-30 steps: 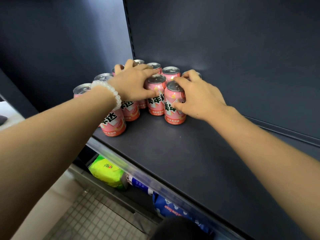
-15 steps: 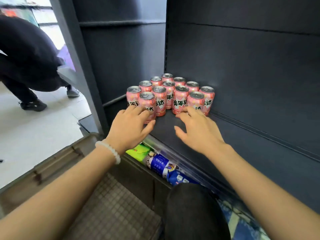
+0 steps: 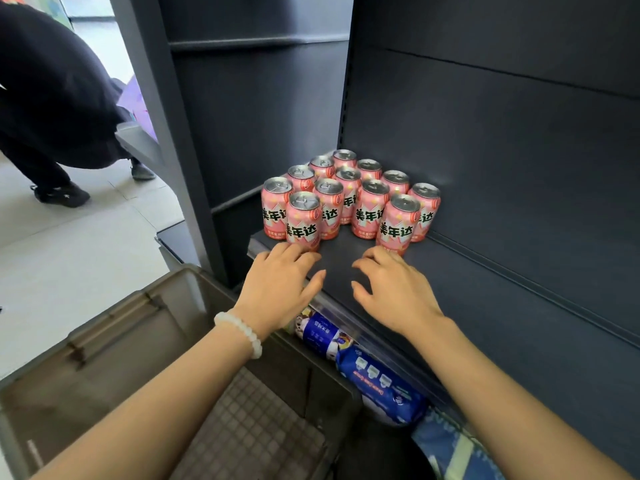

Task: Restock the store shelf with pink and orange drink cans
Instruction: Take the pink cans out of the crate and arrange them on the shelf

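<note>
Both hands empty in front of the stocked pink cans

The pink cans (image 3: 349, 202) stand upright, packed touching in the shelf's (image 3: 485, 306) back left corner, labels forward, likely to leave room for orange ones; none show here; the left hand (image 3: 280, 285) and right hand (image 3: 391, 289) hover just before the front cans, fingers loosely spread, grasping nothing; a grey crate (image 3: 104, 358) sits below, probably the supply.

Pale tiled floor (image 3: 86, 244) beside dark wall panels (image 3: 502, 133).
</note>
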Available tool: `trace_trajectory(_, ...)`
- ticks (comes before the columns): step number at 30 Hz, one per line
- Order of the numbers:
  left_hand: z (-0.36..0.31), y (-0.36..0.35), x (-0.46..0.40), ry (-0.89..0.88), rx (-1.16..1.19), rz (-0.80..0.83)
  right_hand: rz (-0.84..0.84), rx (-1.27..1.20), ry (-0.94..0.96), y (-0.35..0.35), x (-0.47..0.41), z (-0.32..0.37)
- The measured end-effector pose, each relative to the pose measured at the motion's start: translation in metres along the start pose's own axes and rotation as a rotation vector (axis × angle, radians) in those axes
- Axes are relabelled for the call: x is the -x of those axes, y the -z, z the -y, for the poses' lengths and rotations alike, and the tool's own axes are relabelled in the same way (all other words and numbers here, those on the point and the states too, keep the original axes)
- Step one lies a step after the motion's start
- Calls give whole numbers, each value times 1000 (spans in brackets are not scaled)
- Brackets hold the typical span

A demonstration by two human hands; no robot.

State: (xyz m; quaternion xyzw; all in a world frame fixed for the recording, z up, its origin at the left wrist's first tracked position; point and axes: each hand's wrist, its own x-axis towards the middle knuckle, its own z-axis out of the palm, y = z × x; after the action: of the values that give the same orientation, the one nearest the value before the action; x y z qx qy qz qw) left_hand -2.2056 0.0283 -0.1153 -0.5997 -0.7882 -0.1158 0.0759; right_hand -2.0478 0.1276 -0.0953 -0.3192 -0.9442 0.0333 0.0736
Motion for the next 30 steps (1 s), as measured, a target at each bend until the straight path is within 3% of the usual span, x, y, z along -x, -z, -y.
trace_trajectory(11, -53, -12, 36, -9, -40, 67, -44, -11, -109, -10, 62, -19)
trace_trajectory(22, -119, 41, 107, -24, -158, 28, -165, -6, -158, 33, 161, -26)
trace_trajectory(30, -122, 78, 125, 1, -235, -23, -177, -42, -125, 44, 178, -17)
